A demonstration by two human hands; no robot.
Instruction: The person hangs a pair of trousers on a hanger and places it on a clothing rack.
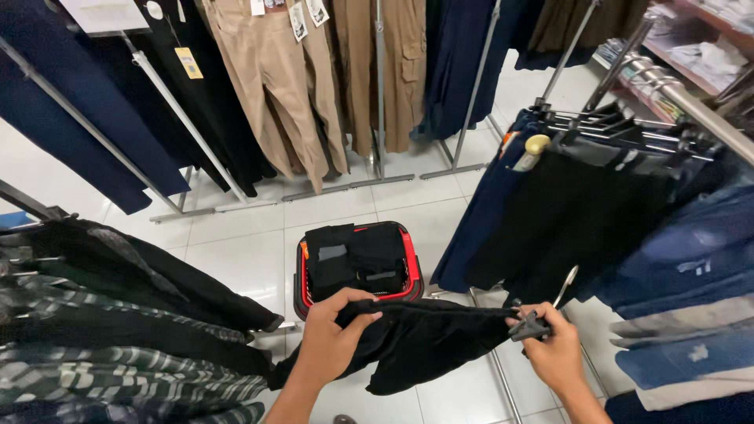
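Head view: left hand (pixel 334 338) grips a black garment (pixel 424 338), covering its edge. Right hand (pixel 554 353) pinches the hanger clip (pixel 530 326); the hook (pixel 567 284) is partly hidden, forearms cut off.

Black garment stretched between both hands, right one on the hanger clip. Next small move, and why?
Probably press the hanger clip open with the right hand: its fingers already pinch the clip at the black garment edge, while the left hand grips the cloth's other end.

A clothing shop: tagged trousers (pixel 271 86) hang on metal racks (pixel 188 126) over tiled floor (pixel 236 251).
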